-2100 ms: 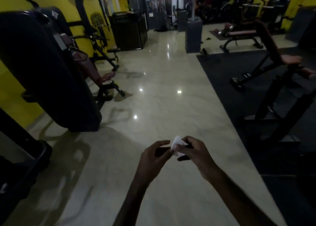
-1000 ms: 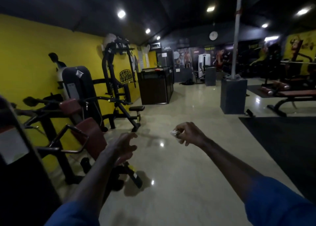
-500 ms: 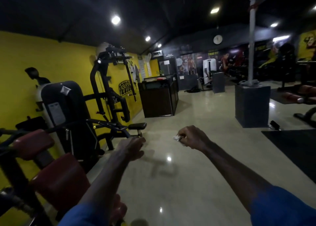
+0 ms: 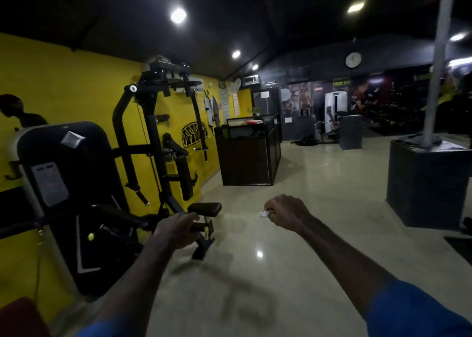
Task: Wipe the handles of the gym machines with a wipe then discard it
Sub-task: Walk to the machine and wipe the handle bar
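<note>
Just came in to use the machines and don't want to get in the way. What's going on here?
A person is walking through the gym with a small crumpled white wipe pinched in the right hand. The left hand is held out in front, loosely curled, holding nothing. Both are raised toward the black machines along the yellow wall. The wipe is not touching any handle at this moment.

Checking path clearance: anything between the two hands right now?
Head view: nothing solid between the left hand and the right hand, which grips the wipe. Behind the gap lies only bare glossy floor.
</note>
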Available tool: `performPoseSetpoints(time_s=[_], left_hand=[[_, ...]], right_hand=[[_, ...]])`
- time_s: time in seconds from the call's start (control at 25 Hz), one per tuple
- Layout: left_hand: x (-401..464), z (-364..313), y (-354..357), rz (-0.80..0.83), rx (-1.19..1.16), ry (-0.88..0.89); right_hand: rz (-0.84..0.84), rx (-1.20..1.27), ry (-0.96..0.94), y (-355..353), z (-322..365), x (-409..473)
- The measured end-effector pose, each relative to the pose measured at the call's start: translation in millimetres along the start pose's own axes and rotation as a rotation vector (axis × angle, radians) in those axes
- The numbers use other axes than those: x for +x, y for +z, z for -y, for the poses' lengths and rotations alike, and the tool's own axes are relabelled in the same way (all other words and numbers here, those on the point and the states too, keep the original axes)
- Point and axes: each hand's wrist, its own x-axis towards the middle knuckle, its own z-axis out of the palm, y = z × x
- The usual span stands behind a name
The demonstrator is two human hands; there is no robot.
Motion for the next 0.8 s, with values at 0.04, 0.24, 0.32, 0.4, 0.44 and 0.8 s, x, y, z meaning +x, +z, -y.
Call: performPoseSetpoints(time_s=[0.04, 0.24, 0.32, 0.4, 0.44, 0.8], left_hand=[[41.6, 4.3, 17.5, 0.013, 0.006, -0.005], [264.3, 21.5, 66.8, 0.046, -0.037, -0.014], [347.0, 23.5, 67.1, 0.035, -0.066, 0.016], [426.8, 25.8, 68.3, 0.037, -0.064, 0.04], [465.0, 27.4, 71.3, 0.027, -0.063, 0.036], [821.6, 70.1, 162.5, -0.002, -0.074, -0.004]], right_hand=[[0.0, -0.009, -0.003, 23.5, -16.2, 34.3], [0.03, 0.031, 0.014, 121.2, -91.7, 222.2], [0.012, 0.055, 0.027, 145.9, -120.6, 295.3], [-0.02, 0.075, 0.024, 170.4, -147.2, 367.6], [-0.031, 0.081, 0.024, 184.1, -159.6, 402.3], [-0.01, 0.217, -0.044, 346.4, -287.1, 753.3]])
